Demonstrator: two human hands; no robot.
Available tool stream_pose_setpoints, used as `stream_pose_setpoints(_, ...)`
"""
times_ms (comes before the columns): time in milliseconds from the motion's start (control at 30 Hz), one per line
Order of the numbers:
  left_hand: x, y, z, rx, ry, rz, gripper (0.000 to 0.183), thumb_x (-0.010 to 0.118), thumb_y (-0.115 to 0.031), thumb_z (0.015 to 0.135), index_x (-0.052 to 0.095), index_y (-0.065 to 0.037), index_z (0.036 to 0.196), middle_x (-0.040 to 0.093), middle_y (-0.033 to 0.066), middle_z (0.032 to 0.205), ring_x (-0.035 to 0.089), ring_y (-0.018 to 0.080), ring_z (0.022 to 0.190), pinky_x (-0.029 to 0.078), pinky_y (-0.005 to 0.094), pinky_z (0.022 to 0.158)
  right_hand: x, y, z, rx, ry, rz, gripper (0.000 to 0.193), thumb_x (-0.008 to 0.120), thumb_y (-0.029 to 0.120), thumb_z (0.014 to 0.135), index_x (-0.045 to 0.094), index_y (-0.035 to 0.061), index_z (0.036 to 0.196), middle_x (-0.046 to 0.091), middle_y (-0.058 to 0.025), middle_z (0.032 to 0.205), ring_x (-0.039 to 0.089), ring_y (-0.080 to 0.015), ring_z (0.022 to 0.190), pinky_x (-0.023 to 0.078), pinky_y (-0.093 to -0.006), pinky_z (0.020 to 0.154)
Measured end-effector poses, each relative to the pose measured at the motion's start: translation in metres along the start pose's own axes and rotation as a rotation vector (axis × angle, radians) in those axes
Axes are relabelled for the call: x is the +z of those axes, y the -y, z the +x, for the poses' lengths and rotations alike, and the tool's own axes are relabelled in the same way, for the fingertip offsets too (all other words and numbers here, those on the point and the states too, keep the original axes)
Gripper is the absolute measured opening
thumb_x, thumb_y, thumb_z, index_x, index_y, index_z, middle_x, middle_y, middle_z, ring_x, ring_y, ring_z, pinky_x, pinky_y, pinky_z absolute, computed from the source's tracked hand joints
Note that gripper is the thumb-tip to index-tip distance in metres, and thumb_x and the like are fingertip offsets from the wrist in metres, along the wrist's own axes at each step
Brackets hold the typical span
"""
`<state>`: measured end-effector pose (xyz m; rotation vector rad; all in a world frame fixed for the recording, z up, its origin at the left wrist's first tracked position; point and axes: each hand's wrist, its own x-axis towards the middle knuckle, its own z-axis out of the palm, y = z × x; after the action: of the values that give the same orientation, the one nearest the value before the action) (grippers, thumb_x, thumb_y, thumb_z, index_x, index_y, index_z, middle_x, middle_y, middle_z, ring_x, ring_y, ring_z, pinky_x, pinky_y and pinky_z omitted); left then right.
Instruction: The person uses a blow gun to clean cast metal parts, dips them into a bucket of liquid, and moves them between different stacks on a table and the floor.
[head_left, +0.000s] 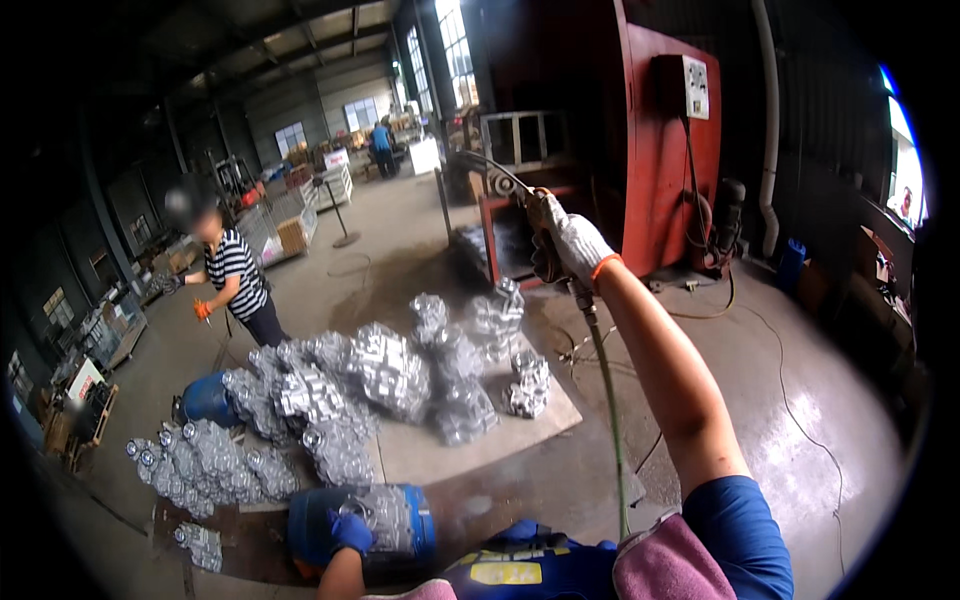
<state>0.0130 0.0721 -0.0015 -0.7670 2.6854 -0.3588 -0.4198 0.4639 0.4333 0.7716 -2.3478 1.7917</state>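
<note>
My right hand [582, 243], in a white knit glove with an orange cuff, is raised ahead of me with its fingers closed round a dark, hose-fed air tool [548, 258]. From the tool a green hose [610, 410] drops toward my body. Low in front of me, my left hand [352, 531] wears a blue glove and grips the near side of a silver metal casting [385, 512]. That casting lies on top of a blue drum [312, 525] on its side. The left fingertips are partly hidden against the casting.
Piles of silver castings [390, 365] stand on a pale board [430, 455] beyond the drum, with more castings [205, 465] at the left. A co-worker [235, 270] in a striped shirt and orange gloves stands far left. A red machine [670, 150] rises ahead right; a cable [790, 405] crosses the floor.
</note>
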Motion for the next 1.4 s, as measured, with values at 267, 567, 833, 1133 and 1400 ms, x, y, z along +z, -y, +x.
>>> stream_pose_setpoints(267, 0.008, -0.009, 0.019, 0.005, 0.122, -0.073, 0.064, 0.060, -0.057, 0.075, 0.064, -0.010, 0.118, 0.062, 0.0147, 0.122, 0.055, 0.0292, 0.118, 0.022, 0.0521, 0.108, -0.011, 0.049, -0.037, -0.011, 0.032, -0.027, 0.069, 0.036, 0.064, 0.091, 0.063, 0.0008, 0.088, 0.062, -0.0148, 0.063, 0.061, -0.0231, 0.053, 0.049, -0.0376, 0.053)
stream_pose_setpoints(567, 0.037, -0.010, 0.039, 0.159, -0.257, 0.156, 0.043, 0.050, -0.047, 0.086, 0.069, -0.014, 0.104, 0.065, 0.0152, 0.113, 0.060, 0.0291, 0.107, 0.042, 0.0528, 0.089, 0.009, -0.049, -0.105, 0.221, 0.505, 0.131, 0.050, 0.040, 0.052, 0.095, 0.061, 0.0065, 0.093, 0.053, -0.0035, 0.054, 0.050, -0.0150, 0.040, 0.044, -0.0305, 0.040)
stream_pose_setpoints(833, 0.036, 0.010, 0.010, -0.066, -0.337, -0.077, 0.073, 0.060, -0.066, 0.074, 0.064, -0.006, 0.115, 0.059, 0.0192, 0.123, 0.056, 0.0317, 0.115, 0.033, 0.0492, 0.105, -0.056, 0.058, -0.045, 0.050, 0.295, 0.013, 0.056, 0.044, 0.055, 0.093, 0.062, 0.0052, 0.076, 0.064, -0.0116, 0.069, 0.062, -0.0227, 0.057, 0.050, -0.0374, 0.055)
stream_pose_setpoints(1133, 0.054, -0.013, 0.024, -0.173, -0.118, -0.004, 0.049, 0.062, -0.052, 0.075, 0.069, -0.017, 0.109, 0.068, 0.0090, 0.112, 0.062, 0.0280, 0.108, 0.021, 0.0649, 0.104, 0.064, -0.144, -0.225, 0.520, 0.922, 0.504, 0.061, 0.052, 0.066, 0.085, 0.056, 0.0094, 0.107, 0.060, -0.0077, 0.081, 0.061, -0.0201, 0.062, 0.051, -0.0366, 0.055)
stream_pose_setpoints(1400, 0.000, -0.012, 0.013, -0.296, 0.200, -0.378, 0.065, 0.075, -0.047, 0.068, 0.063, -0.010, 0.121, 0.061, 0.0161, 0.125, 0.054, 0.0308, 0.121, 0.021, 0.0511, 0.113, 0.097, -0.196, -0.322, 0.724, 0.798, 0.755, 0.043, 0.068, 0.033, 0.084, 0.057, 0.0052, 0.115, 0.062, -0.0061, 0.103, 0.061, -0.0200, 0.091, 0.052, -0.0350, 0.075)
